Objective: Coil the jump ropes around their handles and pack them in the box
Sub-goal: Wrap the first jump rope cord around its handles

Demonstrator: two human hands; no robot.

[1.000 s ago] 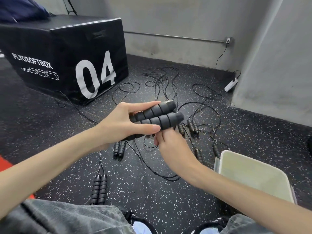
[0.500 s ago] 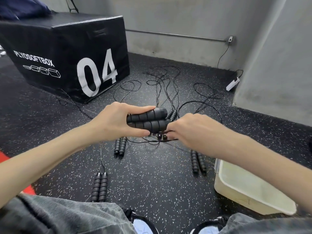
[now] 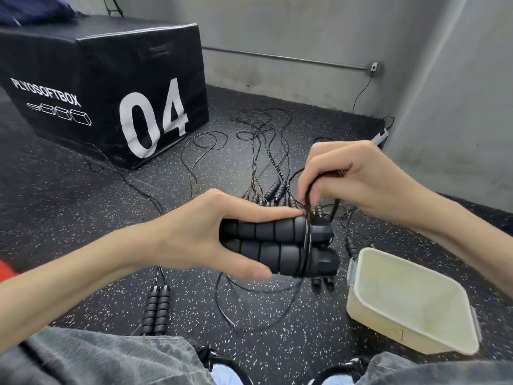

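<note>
since half a second ago the right hand [image 3: 358, 179] has risen from beside the handle ends to above them, pinching the black cord [image 3: 307, 218], and one turn now lies around the paired handles [image 3: 277, 245]. the left hand [image 3: 200, 240] grips those handles side by side, just left of the empty box [image 3: 455, 348]. judged: coiling barely begun, much cord slack on the floor [image 3: 83, 218].

Plyo box [image 3: 105, 87] far left; storage box [image 3: 410, 304] right; rope handles [image 3: 156, 307] on floor between.
</note>
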